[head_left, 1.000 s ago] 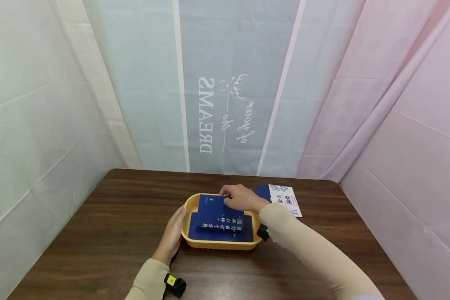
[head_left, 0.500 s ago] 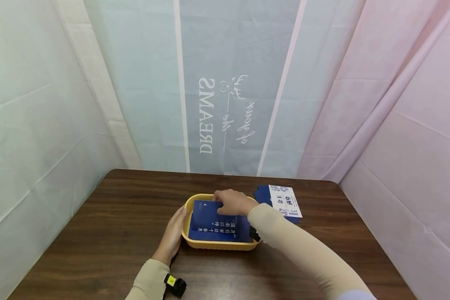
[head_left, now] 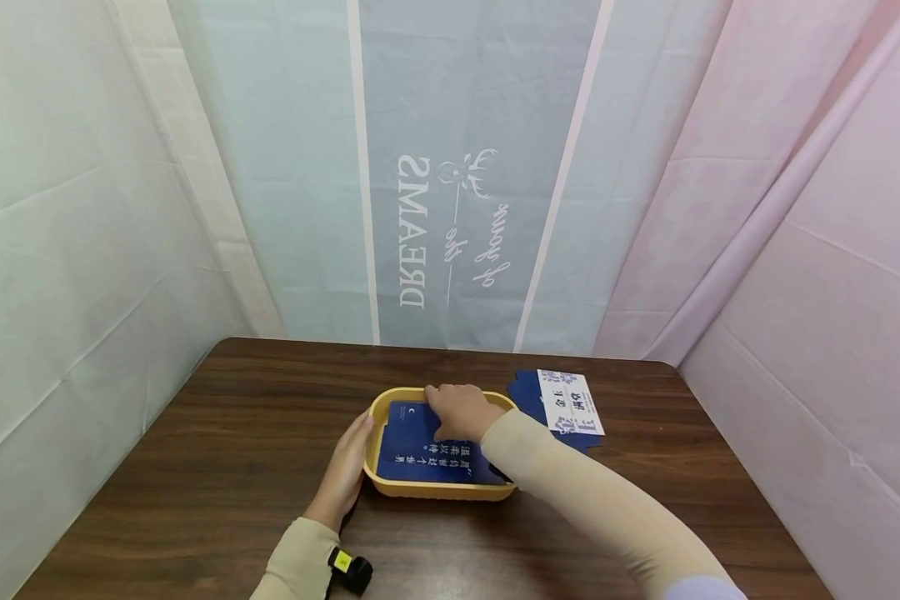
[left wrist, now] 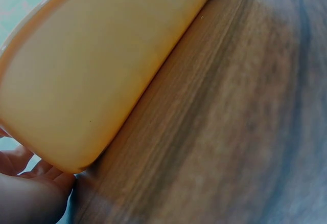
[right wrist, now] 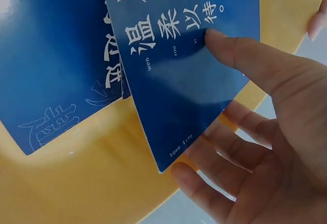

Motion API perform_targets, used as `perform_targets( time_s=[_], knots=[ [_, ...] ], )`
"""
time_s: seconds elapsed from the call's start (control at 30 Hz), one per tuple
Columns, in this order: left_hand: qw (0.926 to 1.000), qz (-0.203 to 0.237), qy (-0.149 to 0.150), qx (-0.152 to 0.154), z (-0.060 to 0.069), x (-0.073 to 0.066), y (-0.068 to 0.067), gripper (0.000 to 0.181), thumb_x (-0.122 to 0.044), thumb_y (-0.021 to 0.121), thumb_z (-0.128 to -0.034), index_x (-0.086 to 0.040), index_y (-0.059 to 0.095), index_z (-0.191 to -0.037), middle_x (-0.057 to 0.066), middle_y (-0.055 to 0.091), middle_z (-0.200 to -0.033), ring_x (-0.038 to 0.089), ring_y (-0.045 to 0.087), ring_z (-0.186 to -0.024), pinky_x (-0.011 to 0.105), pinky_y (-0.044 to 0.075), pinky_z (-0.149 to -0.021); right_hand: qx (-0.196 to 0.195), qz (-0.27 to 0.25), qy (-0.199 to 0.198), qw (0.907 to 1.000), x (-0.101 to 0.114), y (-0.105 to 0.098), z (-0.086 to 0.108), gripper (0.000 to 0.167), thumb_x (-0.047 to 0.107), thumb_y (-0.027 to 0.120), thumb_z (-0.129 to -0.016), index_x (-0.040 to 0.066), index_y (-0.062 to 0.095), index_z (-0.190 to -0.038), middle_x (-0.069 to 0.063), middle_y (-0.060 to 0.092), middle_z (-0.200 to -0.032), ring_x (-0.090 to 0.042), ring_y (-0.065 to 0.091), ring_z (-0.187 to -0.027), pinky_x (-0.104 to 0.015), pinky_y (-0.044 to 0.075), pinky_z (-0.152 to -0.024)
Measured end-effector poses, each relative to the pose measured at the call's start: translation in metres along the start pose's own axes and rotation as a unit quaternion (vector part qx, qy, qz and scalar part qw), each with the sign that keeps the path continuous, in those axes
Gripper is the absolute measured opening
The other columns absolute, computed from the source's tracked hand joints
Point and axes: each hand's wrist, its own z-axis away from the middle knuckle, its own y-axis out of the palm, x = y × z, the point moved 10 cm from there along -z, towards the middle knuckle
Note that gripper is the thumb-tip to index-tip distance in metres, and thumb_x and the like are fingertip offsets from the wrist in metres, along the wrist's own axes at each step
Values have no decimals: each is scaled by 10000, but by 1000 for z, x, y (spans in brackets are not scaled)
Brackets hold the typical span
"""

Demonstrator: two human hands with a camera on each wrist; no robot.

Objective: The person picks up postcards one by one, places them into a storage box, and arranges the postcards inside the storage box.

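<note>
A yellow plastic basket with rounded corners stands on the table, with blue cards lying inside. My left hand rests against its left end; in the left wrist view, fingers touch the outside of the basket wall. Over the basket's far side, my right hand holds a blue card printed with white characters. The right wrist view shows the thumb on the face of this card and fingers along its far edge. Another blue card lies partly beneath it.
Right of the basket, a white card with blue print lies on top of dark blue cards on the brown wooden table. Cloth curtains hang behind the table and along both sides.
My right hand has lowered the blue card into the basket, moving slightly left, so it now lies nearly flat over the other cards. The left hand has stayed in place.
</note>
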Motion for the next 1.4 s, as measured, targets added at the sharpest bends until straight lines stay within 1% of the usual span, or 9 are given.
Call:
perform_targets(
  time_s=[0.13,0.27,0.47,0.67,0.8,0.93,1.1,1.33,1.4],
  knots=[
    [10000,-64,-75,-17,0,2,-1,638,-373,352,-1104,54,219,-1560,243,202,-1614,378,169,-1487,524,144,-1203,67,129,10,9999,3,3,-3,597,394,845,-817,109,581,-1270,-54,678,-1158,-206,664,-1026,-374,572,-846],
    [10000,-73,-32,12,1,0,0,641,-364,344,-1106,69,202,-1557,264,191,-1610,395,160,-1486,533,137,-1201,185,295,-3,9994,6,8,-7,604,414,839,-819,124,584,-1283,-37,680,-1154,-201,666,-1009,-372,573,-826],
    [9999,41,70,104,3,-2,2,629,-350,347,-1108,65,205,-1558,261,198,-1609,389,157,-1487,532,135,-1202,316,473,21,9984,9,12,-13,596,462,826,-817,165,596,-1280,-17,682,-1076,-209,670,-952,-389,563,-768],
    [9999,76,82,115,3,-1,2,619,-352,351,-1108,54,225,-1558,249,218,-1607,381,173,-1486,530,148,-1201,377,602,157,9973,10,16,-18,606,483,815,-821,197,618,-1317,-5,691,-1097,-212,662,-989,-436,540,-823],
    [9999,105,73,86,1,0,1,619,-354,356,-1106,54,234,-1555,251,230,-1602,386,181,-1482,534,153,-1199,400,963,241,9943,12,16,-21,628,528,803,-812,230,625,-1335,16,701,-1120,-202,665,-1002,-427,542,-831],
    [9999,86,64,92,1,0,1,618,-350,356,-1106,54,230,-1557,255,229,-1601,385,179,-1483,535,149,-1200,381,1305,299,9903,16,15,-21,635,564,796,-797,246,639,-1325,31,709,-1116,-196,677,-975,-403,564,-798],
    [10000,41,37,64,1,1,0,617,-359,360,-1104,41,242,-1559,245,235,-1602,380,184,-1483,540,148,-1199,379,1240,364,9909,18,14,-20,609,532,811,-797,223,653,-1297,30,703,-1121,-192,675,-986,-385,579,-785],
    [9999,92,20,52,0,1,0,619,-359,365,-1103,44,246,-1557,246,243,-1599,380,205,-1475,534,170,-1195,170,922,120,9955,24,11,-16,321,389,828,-836,172,755,-1062,20,715,-921,-151,682,-792,-361,598,-626],
    [9999,88,11,59,1,1,0,619,-359,364,-1103,41,242,-1559,244,239,-1601,378,200,-1477,533,168,-1196,202,859,67,9961,25,12,-14,277,357,810,-861,166,760,-1055,13,713,-903,-148,676,-762,-353,596,-610]
  ],
)
